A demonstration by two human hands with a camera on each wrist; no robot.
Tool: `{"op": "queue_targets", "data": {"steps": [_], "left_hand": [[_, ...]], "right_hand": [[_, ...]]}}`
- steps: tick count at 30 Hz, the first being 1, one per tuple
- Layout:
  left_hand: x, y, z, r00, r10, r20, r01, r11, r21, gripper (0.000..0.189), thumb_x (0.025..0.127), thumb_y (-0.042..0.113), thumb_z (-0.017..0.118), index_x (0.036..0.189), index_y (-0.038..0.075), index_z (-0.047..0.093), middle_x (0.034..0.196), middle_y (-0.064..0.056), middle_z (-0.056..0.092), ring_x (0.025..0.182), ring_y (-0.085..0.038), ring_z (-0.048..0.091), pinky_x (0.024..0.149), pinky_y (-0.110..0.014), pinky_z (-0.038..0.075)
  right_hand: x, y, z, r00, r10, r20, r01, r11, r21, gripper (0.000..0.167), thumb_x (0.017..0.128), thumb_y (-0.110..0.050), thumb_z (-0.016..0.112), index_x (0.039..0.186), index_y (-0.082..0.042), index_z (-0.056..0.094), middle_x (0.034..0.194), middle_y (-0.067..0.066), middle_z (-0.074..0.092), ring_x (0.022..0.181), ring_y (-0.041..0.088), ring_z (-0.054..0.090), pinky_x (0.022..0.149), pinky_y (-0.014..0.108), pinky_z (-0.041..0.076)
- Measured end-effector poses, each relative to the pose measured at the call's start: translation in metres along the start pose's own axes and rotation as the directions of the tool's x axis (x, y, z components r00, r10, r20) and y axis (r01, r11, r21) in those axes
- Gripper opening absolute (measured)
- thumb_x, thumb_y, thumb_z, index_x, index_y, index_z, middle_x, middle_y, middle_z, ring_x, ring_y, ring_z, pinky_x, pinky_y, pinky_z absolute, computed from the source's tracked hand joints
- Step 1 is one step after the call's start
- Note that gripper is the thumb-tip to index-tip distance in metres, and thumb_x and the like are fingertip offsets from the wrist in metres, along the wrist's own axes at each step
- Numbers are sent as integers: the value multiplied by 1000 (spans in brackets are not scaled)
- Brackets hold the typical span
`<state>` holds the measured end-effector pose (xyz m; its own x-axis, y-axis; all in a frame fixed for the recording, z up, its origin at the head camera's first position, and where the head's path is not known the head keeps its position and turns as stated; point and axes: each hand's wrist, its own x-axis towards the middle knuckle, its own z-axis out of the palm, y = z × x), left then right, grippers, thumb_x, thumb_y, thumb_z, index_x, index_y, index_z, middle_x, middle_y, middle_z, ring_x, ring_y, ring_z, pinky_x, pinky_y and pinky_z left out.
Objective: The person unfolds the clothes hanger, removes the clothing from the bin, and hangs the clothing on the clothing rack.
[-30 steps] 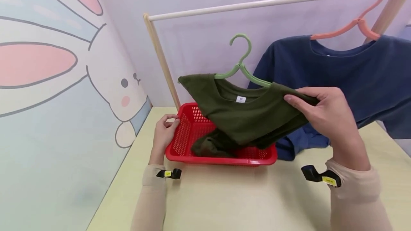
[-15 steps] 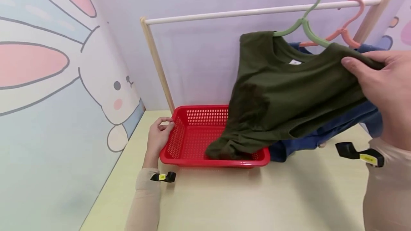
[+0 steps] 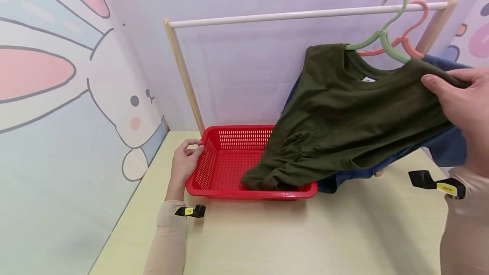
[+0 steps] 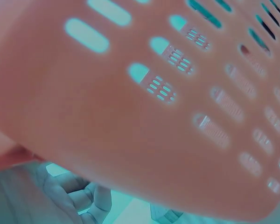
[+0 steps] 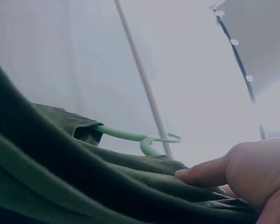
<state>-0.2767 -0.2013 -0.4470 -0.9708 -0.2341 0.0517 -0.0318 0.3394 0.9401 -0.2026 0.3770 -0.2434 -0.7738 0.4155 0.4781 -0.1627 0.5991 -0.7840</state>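
Observation:
A dark green T-shirt (image 3: pixel 344 118) hangs on a green hanger (image 3: pixel 383 35), whose hook goes over the white rail (image 3: pixel 267 17) near its right end. My right hand (image 3: pixel 467 109) pinches the shirt's right-hand shoulder between thumb and fingers; the right wrist view shows the thumb on the cloth, with the hanger (image 5: pixel 126 134) beyond. The shirt's lower end still lies in a red perforated basket (image 3: pixel 248 194). At the basket's left rim my left hand (image 3: pixel 184 160) holds on with fingers and thumb. The basket wall (image 4: pixel 107 116) fills most of the left wrist view.
Behind the green shirt, a navy shirt (image 3: pixel 445 147) hangs on a pink hanger (image 3: pixel 411 49) at the rail's right end. Wooden posts (image 3: pixel 183 71) carry the rail. A pale table (image 3: pixel 267 232) lies below, and a wall with a rabbit painting (image 3: pixel 126 84) borders the left.
My right hand has carried the green shirt and hanger up and right, to the rail beside the pink hanger. Much of the shirt has come out of the basket. My left hand stays at the rim.

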Motion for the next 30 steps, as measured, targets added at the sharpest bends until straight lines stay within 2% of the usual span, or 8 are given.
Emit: {"op": "queue_targets", "data": {"steps": [3,7,13,16,19,22,25,30], "left_hand": [[0,0,1,1000,-6,2,6,1000,-6,38,111,41,69,144,23,67,134,-20,75,112,-38,79,90,-47,67],[0,0,1,1000,-1,1,1,1000,-8,38,111,41,70,144,23,67,133,-21,75,111,-39,80,90,-46,67],[0,0,1,1000,3,1,-3,1000,1,38,111,41,70,144,22,67,131,-21,76,108,-36,80,86,-41,68],[0,1,0,1000,7,4,-7,1000,10,40,111,41,70,145,21,67,130,-21,76,106,-34,80,84,-38,68],[1,2,0,1000,10,8,-10,1000,19,40,111,41,69,145,20,67,130,-22,76,104,-32,80,83,-35,68],[0,2,0,1000,3,6,-3,1000,25,38,111,41,69,144,21,67,130,-21,76,102,-30,80,82,-34,68],[-1,2,0,1000,-7,-3,7,1000,25,38,111,42,70,143,22,67,130,-19,77,102,-28,80,82,-34,68],[-2,2,0,1000,8,-2,-8,1000,16,39,111,42,70,144,21,67,128,-21,77,99,-26,81,80,-33,68]], "right_hand": [[-2,2,3,999,25,39,-21,994,-107,17,111,-39,66,103,-38,81,59,-39,45,52,-15,47,56,5,36],[-6,3,4,995,64,76,-45,972,-232,65,112,-50,59,143,8,66,58,-40,39,51,-15,44,55,7,37],[-9,5,2,996,58,67,-39,968,-248,65,111,-45,62,148,8,62,75,-17,58,55,-18,40,60,4,33],[-11,8,2,998,57,41,-47,977,-210,65,109,-43,66,158,-1,59,103,-5,70,67,-24,42,82,3,46],[-17,5,2,997,76,5,-74,981,-177,70,109,-46,66,170,-15,48,151,9,67,97,-23,54,112,12,44],[-25,-7,5,998,54,-29,-59,980,-192,73,110,-45,64,174,-21,40,173,22,45,146,1,53,129,25,33],[-34,-25,11,998,-28,-58,12,968,-250,74,108,-44,68,174,-21,41,172,23,45,160,41,44,131,31,32],[-46,-42,32,947,-310,-85,277,922,-272,66,98,-34,80,159,-16,63,152,28,64,140,48,58,117,56,41]]}}
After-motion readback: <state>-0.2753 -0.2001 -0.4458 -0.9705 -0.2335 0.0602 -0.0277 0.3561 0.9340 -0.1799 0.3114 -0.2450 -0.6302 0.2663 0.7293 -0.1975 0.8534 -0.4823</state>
